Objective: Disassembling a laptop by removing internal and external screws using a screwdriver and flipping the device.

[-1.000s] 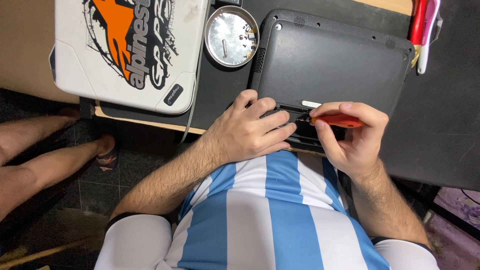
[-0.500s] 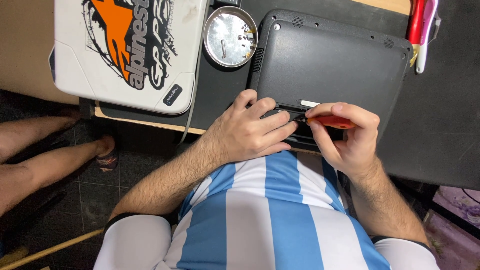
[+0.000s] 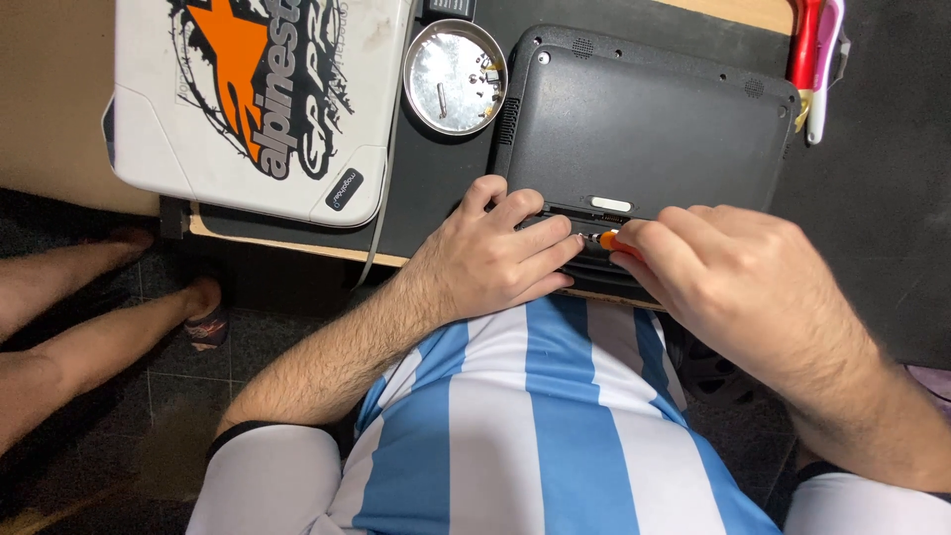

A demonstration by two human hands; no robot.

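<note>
Black laptop (image 3: 644, 119) sits bottom-up at the near desk edge, cover still on. Right hand (image 3: 728, 277) grips an orange screwdriver (image 3: 607, 240) at the near edge; left hand (image 3: 495, 260) presses flat, steadying it. Few screws already in the tin dish (image 3: 456, 77) further back.

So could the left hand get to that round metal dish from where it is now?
Probably yes. The left hand rests on the black laptop's near edge, and the round metal dish sits just beyond it on the dark mat, with nothing between them.

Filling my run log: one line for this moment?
left hand: rests on black upturned laptop | right hand: grips orange-handled screwdriver | round metal dish: holds screws
</note>
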